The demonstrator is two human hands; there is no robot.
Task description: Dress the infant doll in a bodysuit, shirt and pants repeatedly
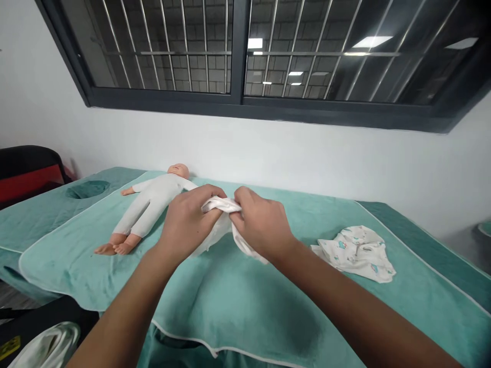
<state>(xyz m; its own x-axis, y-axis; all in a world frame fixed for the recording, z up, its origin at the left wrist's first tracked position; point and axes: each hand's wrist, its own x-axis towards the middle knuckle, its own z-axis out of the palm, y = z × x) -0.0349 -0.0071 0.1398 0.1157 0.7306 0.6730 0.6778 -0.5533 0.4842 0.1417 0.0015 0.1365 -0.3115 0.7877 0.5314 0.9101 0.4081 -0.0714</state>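
Both my left hand point(194, 214) and my right hand point(263, 220) are closed on a white cloth point(223, 205), pinching its bunched edge between fingers and thumbs. The cloth hangs in folds below my hands, over the bed; I cannot tell what kind of garment or cloth it is. Left of my hands, a baby doll point(153, 197) in a white long-sleeved suit lies on its back, its bare feet toward me. A crumpled white printed cloth point(358, 253) with small coloured pictures lies to the right of my hands.
A green towel-like cover point(245, 301) with white edging lies over the massage bed, which has a face hole point(88, 189) at its left end. Behind stands a white wall with a barred window point(238, 51). A black bag point(46, 322) holding pale cloth is at lower left.
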